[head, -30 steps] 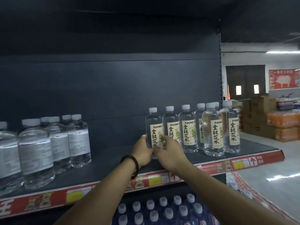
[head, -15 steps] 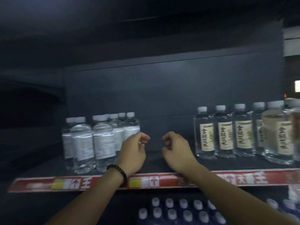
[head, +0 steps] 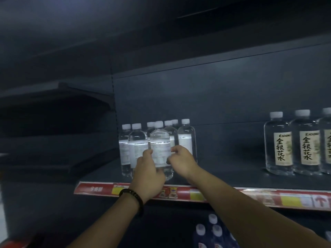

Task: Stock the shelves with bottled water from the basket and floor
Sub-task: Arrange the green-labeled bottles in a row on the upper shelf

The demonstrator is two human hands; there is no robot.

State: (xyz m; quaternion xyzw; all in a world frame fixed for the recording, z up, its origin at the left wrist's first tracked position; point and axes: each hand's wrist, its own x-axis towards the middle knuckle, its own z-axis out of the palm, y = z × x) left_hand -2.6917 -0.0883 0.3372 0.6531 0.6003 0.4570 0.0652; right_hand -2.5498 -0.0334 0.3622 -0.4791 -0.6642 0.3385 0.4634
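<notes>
Left hand (head: 148,169), right hand (head: 180,161) grip bottle (head: 160,149) at shelf edge (head: 100,189) — room rightward.

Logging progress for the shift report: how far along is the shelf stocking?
Done: a cluster of white-label bottles and a row of beige-label bottles stand on the shelf. In hand: left hand and right hand both grip the front bottle. Left: a bare stretch of shelf between the two groups, and capped bottles sit below the shelf.

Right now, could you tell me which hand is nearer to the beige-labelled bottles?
Right. The right hand holds the front white-labelled bottle on its side facing the beige-labelled bottles; the left hand holds its far side.
</notes>
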